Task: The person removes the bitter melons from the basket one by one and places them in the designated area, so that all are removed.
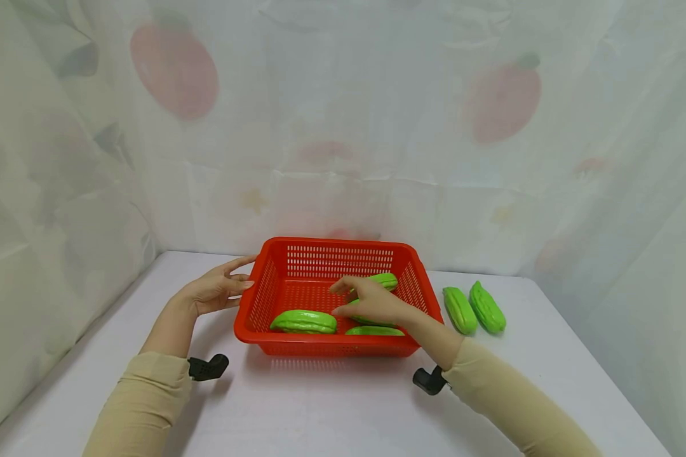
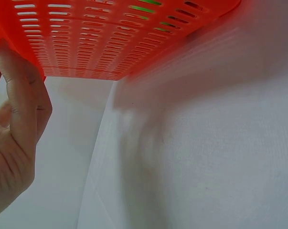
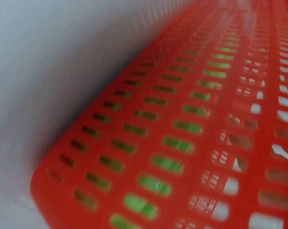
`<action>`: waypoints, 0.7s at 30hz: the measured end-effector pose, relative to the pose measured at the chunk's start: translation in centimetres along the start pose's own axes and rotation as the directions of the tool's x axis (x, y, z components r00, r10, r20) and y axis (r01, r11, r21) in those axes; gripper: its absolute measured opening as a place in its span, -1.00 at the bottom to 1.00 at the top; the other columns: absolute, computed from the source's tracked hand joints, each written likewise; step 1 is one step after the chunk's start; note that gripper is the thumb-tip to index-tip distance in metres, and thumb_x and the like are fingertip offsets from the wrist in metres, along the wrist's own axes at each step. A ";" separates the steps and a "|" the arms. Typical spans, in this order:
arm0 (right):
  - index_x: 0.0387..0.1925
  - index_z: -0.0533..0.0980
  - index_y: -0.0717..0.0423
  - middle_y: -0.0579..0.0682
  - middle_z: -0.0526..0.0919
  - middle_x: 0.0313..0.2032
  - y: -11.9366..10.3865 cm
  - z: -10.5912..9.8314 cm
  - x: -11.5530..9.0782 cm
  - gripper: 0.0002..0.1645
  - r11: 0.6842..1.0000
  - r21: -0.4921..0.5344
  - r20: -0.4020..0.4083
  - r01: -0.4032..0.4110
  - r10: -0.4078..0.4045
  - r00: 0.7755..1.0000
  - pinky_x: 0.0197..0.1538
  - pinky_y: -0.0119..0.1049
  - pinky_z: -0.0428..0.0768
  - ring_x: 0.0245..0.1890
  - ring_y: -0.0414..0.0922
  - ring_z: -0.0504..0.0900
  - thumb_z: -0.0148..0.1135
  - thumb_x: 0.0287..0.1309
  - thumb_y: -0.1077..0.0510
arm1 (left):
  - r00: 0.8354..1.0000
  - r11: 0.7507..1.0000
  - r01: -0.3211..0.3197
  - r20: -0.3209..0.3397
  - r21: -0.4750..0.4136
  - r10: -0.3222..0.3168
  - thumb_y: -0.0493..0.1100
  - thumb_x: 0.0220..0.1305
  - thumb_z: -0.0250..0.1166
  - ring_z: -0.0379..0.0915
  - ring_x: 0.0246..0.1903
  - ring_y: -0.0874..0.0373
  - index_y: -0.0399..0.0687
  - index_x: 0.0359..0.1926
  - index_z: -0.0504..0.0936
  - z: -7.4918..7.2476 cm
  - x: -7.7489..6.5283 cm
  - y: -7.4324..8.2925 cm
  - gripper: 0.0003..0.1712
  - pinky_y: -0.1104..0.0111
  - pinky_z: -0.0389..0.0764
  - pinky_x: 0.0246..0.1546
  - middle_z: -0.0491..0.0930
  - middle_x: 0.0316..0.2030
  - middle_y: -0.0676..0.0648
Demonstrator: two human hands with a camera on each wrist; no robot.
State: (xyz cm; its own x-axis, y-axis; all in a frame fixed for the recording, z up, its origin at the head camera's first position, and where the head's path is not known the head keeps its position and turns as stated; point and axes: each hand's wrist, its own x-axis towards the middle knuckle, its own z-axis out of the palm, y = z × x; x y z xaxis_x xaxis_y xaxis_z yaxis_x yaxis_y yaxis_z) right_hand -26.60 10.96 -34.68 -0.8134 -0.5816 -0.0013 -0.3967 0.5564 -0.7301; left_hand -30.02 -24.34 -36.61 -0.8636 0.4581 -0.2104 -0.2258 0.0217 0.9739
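Note:
A red plastic basket [image 1: 343, 339] with slotted walls sits mid-table. At its left rim is my left hand [image 1: 220, 289], gripping the edge; the left wrist view shows this hand [image 2: 19, 109] with bent fingers against the basket's underside [image 2: 86, 47]. My right hand [image 1: 371, 299] reaches over the right wall into the basket, fingers spread and slightly bent above a green bitter melon [image 1: 371, 320] that it partly covers. Other bitter melons lie inside: one at front left [image 1: 303, 322], one at front right [image 1: 374, 331], one at back right [image 1: 385, 280]. The right wrist view shows green through the slots [image 3: 167, 164].
Right of the basket, two more bitter melons [image 1: 460, 311] [image 1: 488, 308] lie side by side on the white table [image 1: 320, 406]. A pale printed curtain [image 1: 343, 127] hangs behind the table and along both sides. Each wrist carries a black camera mount [image 1: 208, 367].

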 end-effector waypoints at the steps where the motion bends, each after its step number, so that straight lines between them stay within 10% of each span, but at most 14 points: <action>1: 0.12 0.52 0.06 0.11 0.61 0.14 -0.2 0.2 0.1 -0.51 1.000 -0.002 0.004 0.001 -0.001 1.000 0.19 -0.06 0.56 0.17 0.09 0.56 0.36 0.18 0.03 | 1.000 1.000 -0.001 -0.001 -0.001 0.001 -0.26 0.37 0.18 0.62 -0.20 0.28 0.06 0.58 -0.18 0.0 0.0 0.0 -0.05 0.38 0.67 -0.11 0.63 -0.15 0.10; 21: 0.19 0.48 0.16 0.16 0.59 0.17 -0.5 2.5 2.9 -0.40 0.997 -0.031 0.053 -0.064 0.065 0.996 0.22 -0.02 0.55 0.12 0.07 0.61 0.38 0.15 0.03 | 1.000 1.000 0.008 -0.009 -0.003 -0.008 -0.26 0.37 0.19 0.62 -0.21 0.27 0.06 0.58 -0.19 -0.1 -0.1 0.1 -0.05 0.37 0.67 -0.11 0.62 -0.14 0.10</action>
State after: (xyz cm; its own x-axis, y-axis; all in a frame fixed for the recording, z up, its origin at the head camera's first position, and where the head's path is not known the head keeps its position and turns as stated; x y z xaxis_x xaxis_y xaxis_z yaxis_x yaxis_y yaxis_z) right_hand -27.70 7.53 -35.98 -0.8140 -0.5746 -0.0848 -0.3572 0.6104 -0.7070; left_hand -29.99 -24.46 -36.48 -0.8659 0.4498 -0.2190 -0.2342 0.0224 0.9719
